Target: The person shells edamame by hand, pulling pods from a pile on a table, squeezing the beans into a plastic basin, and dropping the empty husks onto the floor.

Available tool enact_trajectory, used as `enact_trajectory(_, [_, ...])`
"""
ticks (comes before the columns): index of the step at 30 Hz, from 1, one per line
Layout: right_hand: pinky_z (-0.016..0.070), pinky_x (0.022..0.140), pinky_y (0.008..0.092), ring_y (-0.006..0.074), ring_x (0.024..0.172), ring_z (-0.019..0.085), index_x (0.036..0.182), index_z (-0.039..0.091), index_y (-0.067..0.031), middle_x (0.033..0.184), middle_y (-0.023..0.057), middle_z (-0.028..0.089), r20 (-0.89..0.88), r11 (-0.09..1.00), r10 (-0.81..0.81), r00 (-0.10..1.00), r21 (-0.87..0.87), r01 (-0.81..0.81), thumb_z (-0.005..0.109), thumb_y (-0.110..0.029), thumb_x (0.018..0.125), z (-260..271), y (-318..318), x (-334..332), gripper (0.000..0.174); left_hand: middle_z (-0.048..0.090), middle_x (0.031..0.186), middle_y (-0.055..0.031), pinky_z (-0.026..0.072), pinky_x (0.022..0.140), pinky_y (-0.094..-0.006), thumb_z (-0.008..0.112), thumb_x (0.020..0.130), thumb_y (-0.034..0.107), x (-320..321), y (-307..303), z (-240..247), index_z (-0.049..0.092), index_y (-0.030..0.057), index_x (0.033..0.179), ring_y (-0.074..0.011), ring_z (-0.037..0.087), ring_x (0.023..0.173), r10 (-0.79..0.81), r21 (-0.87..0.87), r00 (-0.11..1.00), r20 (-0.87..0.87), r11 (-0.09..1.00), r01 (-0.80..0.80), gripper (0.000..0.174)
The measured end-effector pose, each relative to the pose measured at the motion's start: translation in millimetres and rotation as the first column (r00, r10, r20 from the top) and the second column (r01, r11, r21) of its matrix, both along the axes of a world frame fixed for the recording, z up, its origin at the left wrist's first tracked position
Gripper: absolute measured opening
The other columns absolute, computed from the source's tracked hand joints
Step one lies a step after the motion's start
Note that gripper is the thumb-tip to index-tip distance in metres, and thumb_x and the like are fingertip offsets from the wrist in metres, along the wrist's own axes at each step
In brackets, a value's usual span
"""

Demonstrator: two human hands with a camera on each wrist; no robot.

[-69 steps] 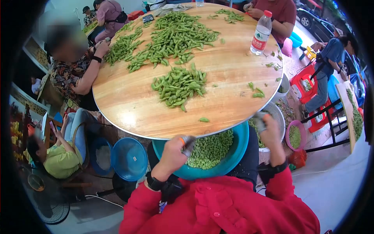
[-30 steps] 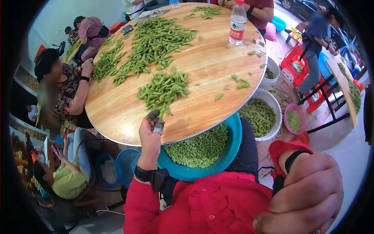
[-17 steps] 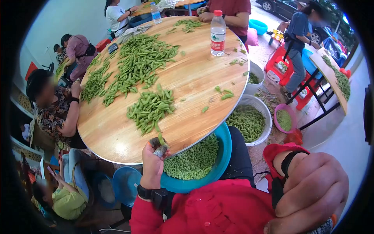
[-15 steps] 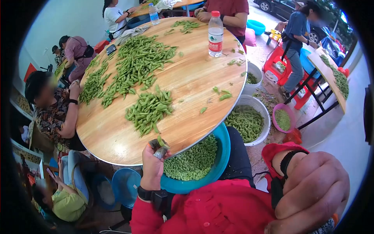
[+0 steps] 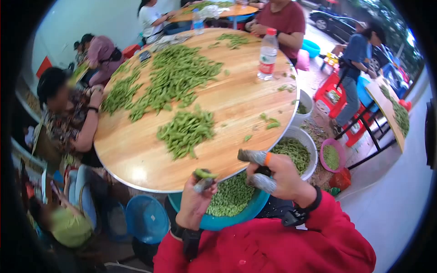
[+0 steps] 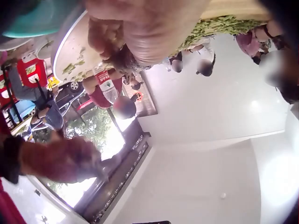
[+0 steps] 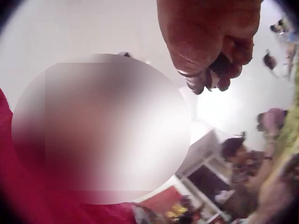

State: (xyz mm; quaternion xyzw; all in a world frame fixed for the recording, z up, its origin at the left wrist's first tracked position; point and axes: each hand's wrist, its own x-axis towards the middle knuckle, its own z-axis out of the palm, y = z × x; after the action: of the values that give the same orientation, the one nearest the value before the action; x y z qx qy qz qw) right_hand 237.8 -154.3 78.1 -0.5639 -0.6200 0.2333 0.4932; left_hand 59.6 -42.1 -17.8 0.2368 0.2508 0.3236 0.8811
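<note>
In the head view my left hand pinches a green soybean pod between its wrapped fingertips, just off the table's front edge. My right hand hovers a little to the right, holding nothing, its wrapped index finger and thumb stretched toward the left hand. Grey wrapping with an orange band covers its index finger. Under both hands is a teal basin of shelled green beans. On the round wooden table a small heap of pods lies beyond my left hand. In both wrist views the fingertips are mostly hidden.
A larger pod pile spreads toward the far side, with a water bottle at the right. White buckets stand right of the table, a pink basin beyond. A blue basin is at left. A person sits at the left edge.
My left hand has taken a pod from the small heap and drawn it back from the tabletop. My right hand has come from low at the right, close to the camera, to beside the left.
</note>
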Motion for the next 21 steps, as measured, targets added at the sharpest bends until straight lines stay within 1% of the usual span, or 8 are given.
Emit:
enact_trajectory(2, [0.0433, 0.060, 0.0219, 0.0073, 0.066, 0.053, 0.109, 0.052, 0.0008, 0.074, 0.0002, 0.057, -0.311, 0.992, 0.002, 0.950, -0.123, -0.042, 0.056, -0.010, 0.079, -41.4, 13.7, -12.6, 0.033, 0.056, 0.081, -0.0059, 0.0440, 0.056, -0.0257, 0.058, 0.077, 0.002, 0.6, -5.2, 0.1, 0.051, 0.0059, 0.095, -0.0156, 0.054, 0.068, -0.046, 0.033, 0.999, 0.028, 0.998, 0.045, 0.019])
enact_trajectory(4, [0.0425, 0.060, 0.0210, 0.0053, 0.070, 0.051, 0.111, 0.050, 0.0030, 0.078, 0.0011, 0.057, -0.652, 0.984, 0.004, 0.758, -0.134, -0.121, 0.057, -0.011, 0.081, -69.4, 21.6, -27.8, 0.034, 0.056, 0.082, -0.0057, 0.0442, 0.058, -0.0253, 0.057, 0.077, 0.002, 4.1, -13.4, 2.4, 0.051, 0.0060, 0.094, -0.0152, 0.054, 0.070, -0.018, 0.044, 1.000, 0.024, 0.999, 0.017, 0.019])
enact_trajectory(8, [0.0436, 0.067, 0.0208, 0.0066, 0.075, 0.052, 0.110, 0.049, 0.0061, 0.088, 0.0039, 0.058, -0.714, 0.969, -0.060, 0.697, -0.209, -0.131, 0.054, -0.010, 0.083, -77.0, 32.7, -32.1, 0.031, 0.055, 0.083, -0.0059, 0.0442, 0.058, -0.0278, 0.055, 0.078, -0.001, 2.0, -19.6, -3.4, 0.050, 0.0061, 0.094, -0.0163, 0.053, 0.071, 0.070, 0.011, 0.996, -0.055, 0.998, -0.069, 0.018])
enact_trajectory(10, [0.0440, 0.069, 0.0215, 0.0077, 0.077, 0.053, 0.109, 0.049, 0.0066, 0.089, 0.0042, 0.058, -0.594, 0.957, -0.059, 0.802, -0.262, -0.124, 0.054, -0.009, 0.083, -83.4, 33.0, -30.5, 0.031, 0.055, 0.083, -0.0049, 0.0427, 0.059, -0.0287, 0.049, 0.081, 0.003, 3.9, -19.4, -6.9, 0.051, 0.0087, 0.093, -0.0177, 0.053, 0.072, 0.087, 0.021, 0.990, -0.109, 0.996, -0.085, 0.014])
enact_trajectory(11, [0.0442, 0.069, 0.0218, 0.0082, 0.078, 0.053, 0.109, 0.049, 0.0068, 0.090, 0.0043, 0.058, -0.526, 0.950, -0.075, 0.847, -0.297, -0.101, 0.054, -0.008, 0.083, -85.6, 31.1, -29.1, 0.030, 0.055, 0.084, -0.0059, 0.0439, 0.057, -0.0290, 0.054, 0.076, -0.003, 0.8, -14.8, -14.5, 0.050, 0.0059, 0.093, -0.0177, 0.053, 0.070, 0.048, -0.052, 0.997, -0.065, 0.997, -0.051, 0.019])
enact_trajectory(16, [0.0417, 0.065, 0.0216, 0.0073, 0.073, 0.050, 0.105, 0.053, 0.0010, 0.083, -0.0001, 0.057, -0.650, 0.962, -0.024, 0.760, -0.221, -0.158, 0.053, -0.015, 0.084, -98.6, 25.8, -31.0, 0.026, 0.056, 0.082, -0.0068, 0.0427, 0.055, -0.0270, 0.054, 0.075, -0.004, 9.4, -24.5, -17.7, 0.052, 0.0057, 0.092, -0.0177, 0.053, 0.069, 0.053, 0.039, 0.998, -0.024, 0.998, -0.052, 0.019])
enact_trajectory(19, [0.0418, 0.065, 0.0233, 0.0060, 0.072, 0.048, 0.095, 0.056, -0.0002, 0.078, 0.0020, 0.058, -0.393, 0.967, 0.010, 0.920, -0.230, -0.109, 0.053, -0.015, 0.084, -98.3, 24.2, -21.2, 0.019, 0.056, 0.082, -0.0072, 0.0418, 0.055, -0.0276, 0.054, 0.076, -0.004, 7.8, -26.7, -14.6, 0.053, 0.0055, 0.091, -0.0172, 0.053, 0.069, -0.017, 0.144, 0.996, -0.087, 0.989, 0.030, 0.018])
enact_trajectory(21, [0.0439, 0.062, 0.0294, 0.0173, 0.070, 0.055, 0.087, 0.058, -0.0013, 0.074, 0.0108, 0.058, -0.182, 0.989, -0.033, 0.983, -0.145, 0.006, 0.056, -0.014, 0.080, -93.1, 24.5, -18.8, 0.014, 0.056, 0.076, -0.0087, 0.0383, 0.047, -0.0272, 0.049, 0.083, 0.018, 4.5, -19.3, -11.4, 0.055, 0.0063, 0.088, -0.0179, 0.051, 0.060, -0.095, 0.042, 0.979, -0.180, 0.994, 0.104, 0.015])
